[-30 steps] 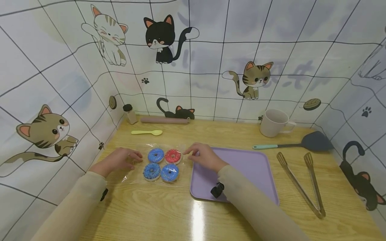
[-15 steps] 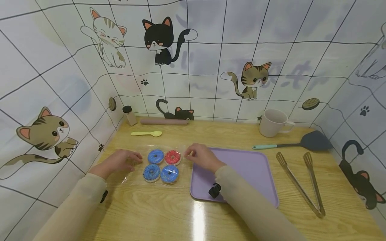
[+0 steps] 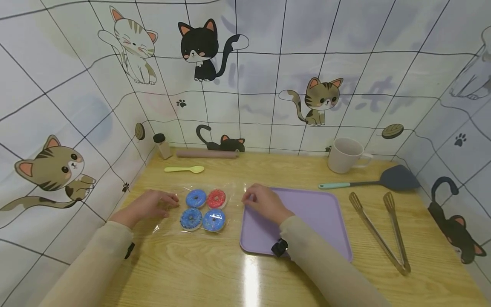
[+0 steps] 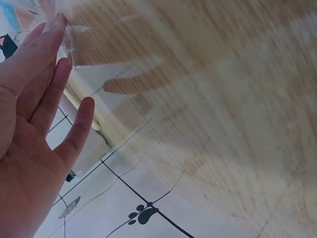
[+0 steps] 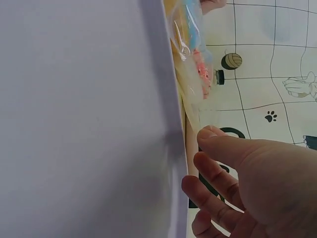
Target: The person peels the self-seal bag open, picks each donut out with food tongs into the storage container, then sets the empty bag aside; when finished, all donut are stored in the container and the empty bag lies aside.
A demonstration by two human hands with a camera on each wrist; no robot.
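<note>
Left hand (image 3: 151,207) and right hand (image 3: 267,204), seen from the head, are at the two ends of a clear bag (image 3: 235,213) lying on the table (image 3: 184,264). Inside it are four doughnuts, three blue ones (image 3: 196,194) and a red one (image 3: 217,194). As I judge, the work is only beginning: the bag is reached at both ends, but no doughnut is out of it, and I cannot tell whether any side is open. About the room, the left edge of the purple tray (image 3: 314,217) is just beside the bag, so this side is narrow; toward the person, bare wood gives more freedom. A yellow spoon (image 3: 184,169) lies beyond the bag, and tongs (image 3: 397,228) lie past the tray's right edge.

From the left wrist, creased film meets the fingertips, and the last two fingers are spread, nearly straight; whether the hand pinches, I cannot tell.

From the right wrist, thumb and forefinger seem to pinch the bag's end, close to the tray's rim.
</note>
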